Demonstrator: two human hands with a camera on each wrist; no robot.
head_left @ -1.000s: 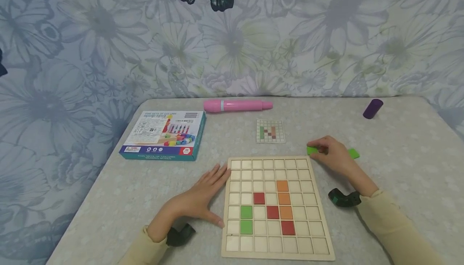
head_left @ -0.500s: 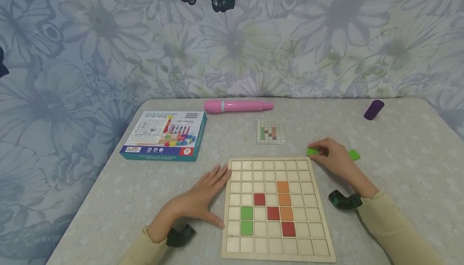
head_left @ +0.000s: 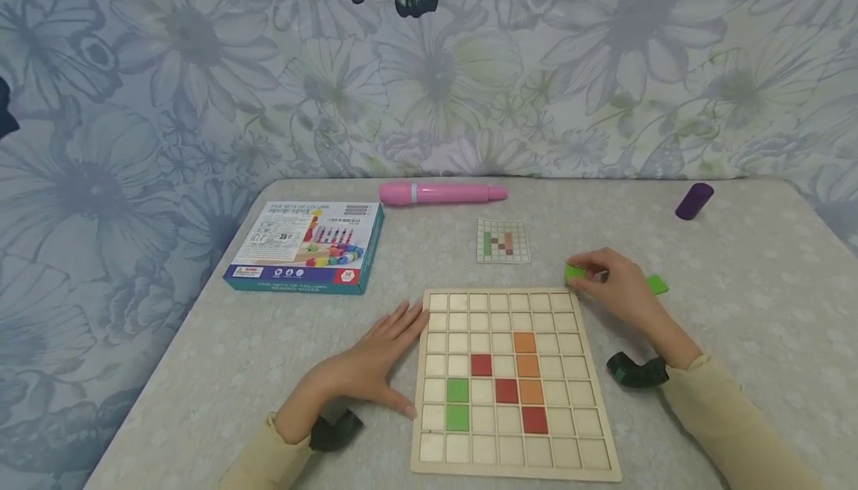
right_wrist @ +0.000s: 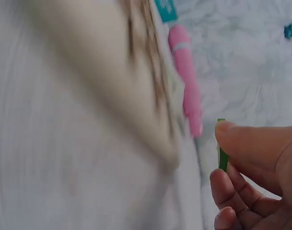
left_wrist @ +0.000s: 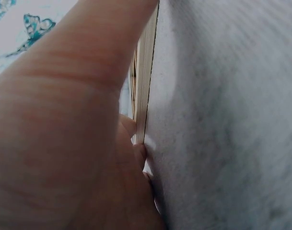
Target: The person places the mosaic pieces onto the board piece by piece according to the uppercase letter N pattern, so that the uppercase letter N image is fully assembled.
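Note:
My left hand (head_left: 365, 363) lies spread with straight fingers against the left edge of a wooden grid board (head_left: 484, 448). In the left wrist view the fingers touch the board's side (left_wrist: 145, 81). Just beyond the board's far right corner, my right hand (head_left: 617, 285) pinches a green square tile (head_left: 574, 272) between thumb and fingers. The right wrist view has this tile (right_wrist: 223, 160) edge-on, off the table. A second green tile (head_left: 658, 284) lies on the table behind that hand. In the board sit two green tiles (head_left: 457, 391), three red tiles (head_left: 506, 391) and three orange tiles (head_left: 527, 365).
Beyond the board lies a small pattern card (head_left: 503, 240) printed with coloured squares. A toy box (head_left: 304, 248) is at the back left, and a pink tube (head_left: 442, 193) lies near the wall. A dark purple cylinder (head_left: 694, 201) is at the back right.
The green tile in my right hand has come up slightly and shows more of its face. My left hand and the tiles in the board have stayed put.

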